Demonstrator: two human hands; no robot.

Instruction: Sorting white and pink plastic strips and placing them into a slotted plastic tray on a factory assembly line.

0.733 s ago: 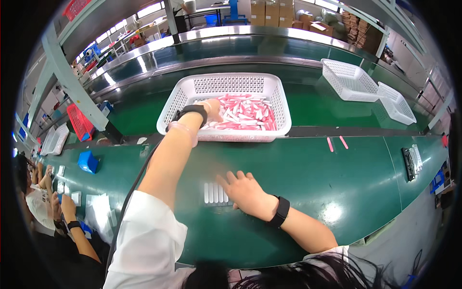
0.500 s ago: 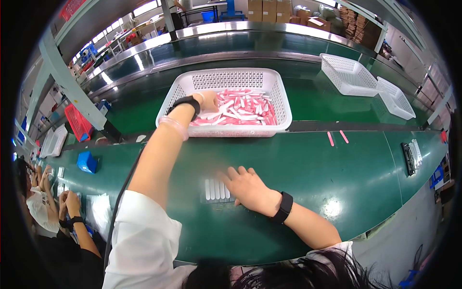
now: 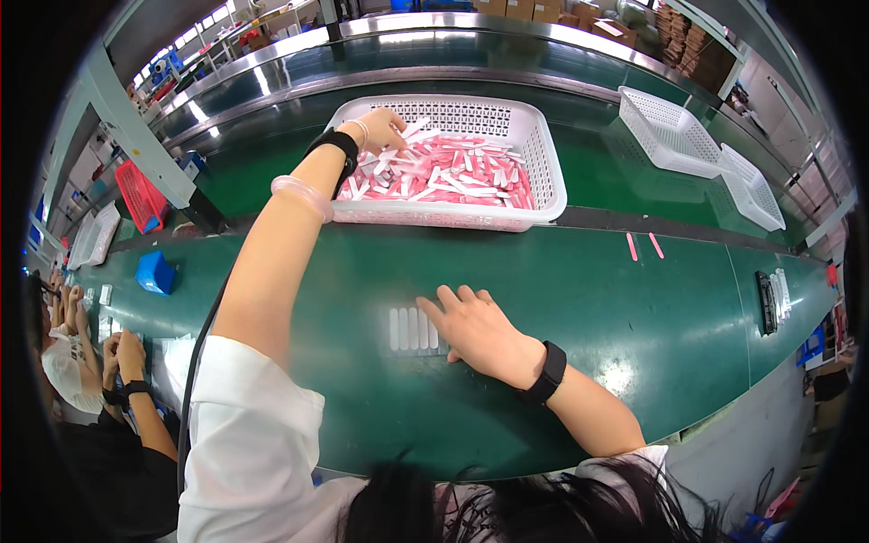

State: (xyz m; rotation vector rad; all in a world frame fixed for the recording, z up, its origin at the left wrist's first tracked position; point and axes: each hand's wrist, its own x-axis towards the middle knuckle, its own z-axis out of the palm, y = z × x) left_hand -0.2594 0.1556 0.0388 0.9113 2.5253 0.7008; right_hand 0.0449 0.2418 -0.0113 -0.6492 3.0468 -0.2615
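Note:
A white plastic basket (image 3: 549,172) holds a heap of small pink and white nail files (image 3: 457,163), flat strips with rounded ends. My left hand (image 3: 380,129) reaches over its left side, fingers bent and closed at a white nail file (image 3: 415,128) that sticks out beside the fingertips. On the green table, several white nail files (image 3: 414,329) lie side by side in a row, on what looks like a clear plastic sleeve. My right hand (image 3: 482,333) rests at the right end of this row with fingers apart, hiding part of it.
Two pink nail files (image 3: 633,246) lie on the green table (image 3: 588,308) to the right. Near its right edge is a black holder (image 3: 768,301) beside pale strips. White baskets (image 3: 665,136) stand at the back right. A blue box (image 3: 156,273) and a co-worker's hands (image 3: 127,353) are left.
My left hand has moved toward the back of the basket, and its fingers now show at a white nail file. My right hand stays beside the row. The whole view has shifted slightly.

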